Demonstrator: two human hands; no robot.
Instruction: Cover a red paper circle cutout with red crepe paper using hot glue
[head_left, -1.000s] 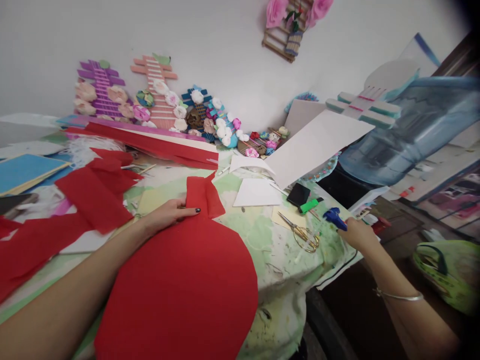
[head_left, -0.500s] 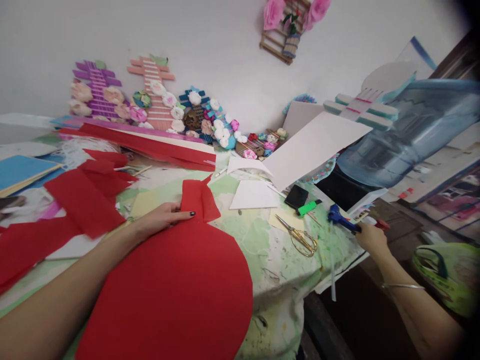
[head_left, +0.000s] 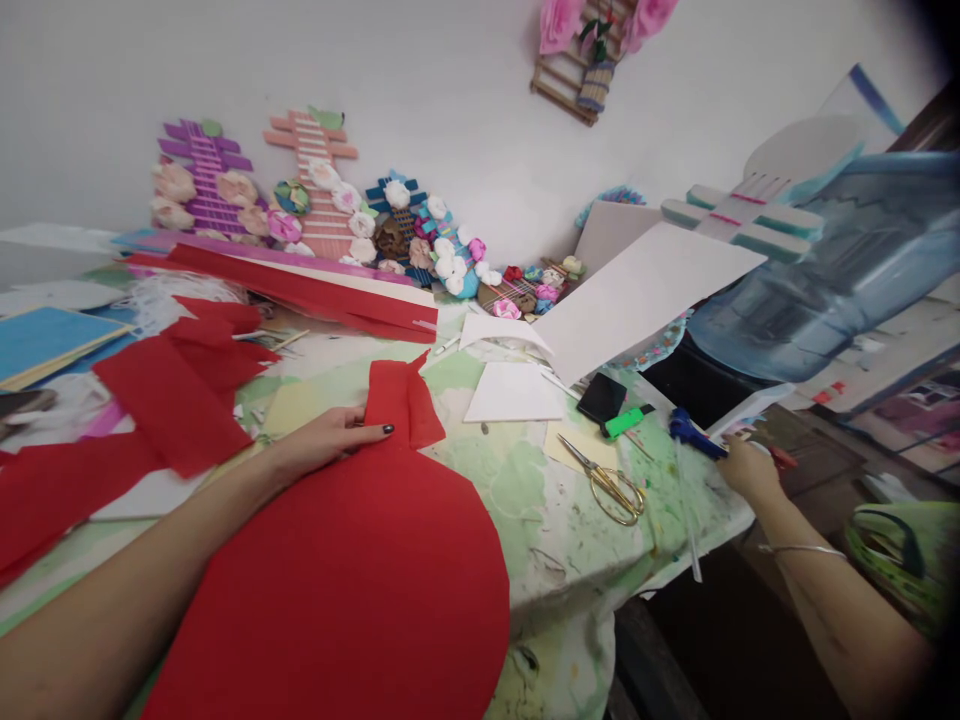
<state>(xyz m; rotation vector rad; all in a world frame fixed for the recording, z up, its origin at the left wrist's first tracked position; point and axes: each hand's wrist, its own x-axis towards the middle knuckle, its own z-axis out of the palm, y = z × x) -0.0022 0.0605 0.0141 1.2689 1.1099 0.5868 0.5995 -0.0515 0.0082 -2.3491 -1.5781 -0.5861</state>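
Left hand: the left hand (head_left: pixel 326 445) grips the flat, rounded red piece with a short neck (head_left: pixel 352 590), thumb across the neck, some fingers hidden
Red piece: at the near edge of the green-and-white patterned tablecloth (head_left: pixel 517 490), its neck pointing toward the wall
Right hand: the right hand (head_left: pixel 752 470) is closed on the end of a dark-blue plastic tool (head_left: pixel 696 437), a slim translucent strip (head_left: pixel 691 535) below it
Scissors: gold-handled metal scissors (head_left: pixel 609 484), between the hands, partly over pale-yellow paper (head_left: pixel 559 448)
Behind scissors: a bright-green plastic cutter (head_left: pixel 624 422) beside a flat black square (head_left: pixel 601 398)
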